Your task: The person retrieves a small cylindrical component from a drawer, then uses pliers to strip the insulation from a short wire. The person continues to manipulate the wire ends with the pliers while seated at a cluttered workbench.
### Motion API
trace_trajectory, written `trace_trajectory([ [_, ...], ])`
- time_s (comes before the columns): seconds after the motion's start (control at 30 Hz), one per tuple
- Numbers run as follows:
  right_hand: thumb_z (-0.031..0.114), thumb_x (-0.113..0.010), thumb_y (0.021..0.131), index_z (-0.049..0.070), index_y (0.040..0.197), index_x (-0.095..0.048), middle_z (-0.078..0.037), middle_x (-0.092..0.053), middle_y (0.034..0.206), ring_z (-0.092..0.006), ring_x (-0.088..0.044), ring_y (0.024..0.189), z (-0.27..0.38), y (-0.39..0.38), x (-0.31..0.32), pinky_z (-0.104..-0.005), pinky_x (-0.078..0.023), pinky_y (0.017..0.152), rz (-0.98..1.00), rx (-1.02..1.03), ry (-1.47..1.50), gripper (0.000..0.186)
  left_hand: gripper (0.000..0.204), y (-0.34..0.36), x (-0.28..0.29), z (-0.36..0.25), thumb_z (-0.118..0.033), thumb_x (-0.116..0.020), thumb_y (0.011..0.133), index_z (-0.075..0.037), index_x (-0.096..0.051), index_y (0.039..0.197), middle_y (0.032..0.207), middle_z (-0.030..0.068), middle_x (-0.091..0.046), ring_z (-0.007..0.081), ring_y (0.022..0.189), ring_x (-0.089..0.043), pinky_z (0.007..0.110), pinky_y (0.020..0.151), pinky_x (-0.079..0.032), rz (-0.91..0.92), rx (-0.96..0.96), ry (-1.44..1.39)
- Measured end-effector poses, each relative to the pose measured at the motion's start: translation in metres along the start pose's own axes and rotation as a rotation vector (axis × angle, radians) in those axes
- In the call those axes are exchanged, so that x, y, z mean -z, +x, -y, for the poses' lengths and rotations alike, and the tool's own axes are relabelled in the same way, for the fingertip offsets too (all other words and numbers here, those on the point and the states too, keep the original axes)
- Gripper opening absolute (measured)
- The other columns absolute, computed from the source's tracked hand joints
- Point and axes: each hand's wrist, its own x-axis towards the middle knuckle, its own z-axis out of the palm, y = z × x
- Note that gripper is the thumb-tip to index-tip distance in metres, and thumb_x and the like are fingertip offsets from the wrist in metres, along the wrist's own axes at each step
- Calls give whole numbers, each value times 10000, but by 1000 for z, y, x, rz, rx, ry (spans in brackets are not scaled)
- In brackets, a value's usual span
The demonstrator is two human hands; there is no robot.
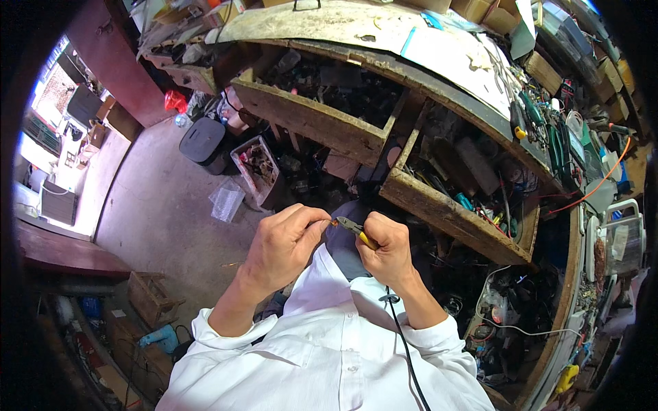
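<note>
My right hand (pixel 385 248) is closed round the yellow handles of a pair of cutting pliers (pixel 351 227). The metal jaws point left, toward my other hand. Thumb and fingers of my left hand (pixel 286 241) pinch a small orange-brown piece (pixel 334 222), too small to name. The tips of the jaws are right at this piece; whether they bite on it I cannot tell. Both hands are held up in front of my white shirt, above my lap.
Two open wooden drawers, one on the left (pixel 308 116) and one on the right (pixel 456 219), jut from the cluttered workbench (pixel 295 26). A dark lidded bin (pixel 203 140) and an open white-rimmed box (pixel 255 171) stand on the floor. Hand tools (pixel 556 140) crowd the bench's right end.
</note>
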Motion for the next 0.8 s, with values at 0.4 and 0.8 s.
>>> trace_trajectory([
  [0.4, -96, -657, 652, 20, 641, -377, -108, -383, 620, -273, -413, 513, -7, 6, 9, -393, -307, 473, 53, 147, 114, 303, 117, -5, -5, 6, -74, -687, 960, 31, -731, 988, 806, 15, -693, 35, 638, -538, 207, 542, -403, 26, 226, -350],
  [0.8, -141, -676, 669, 20, 654, -386, -99, -406, 669, -232, -395, 555, -12, -3, -7, -339, -284, 502, -125, 132, 138, 332, 216, 0, 2, -8, -83, -762, 884, -8, -725, 1083, 906, 70, -663, 142, 750, -605, 262, 642, -466, -10, 38, -39],
])
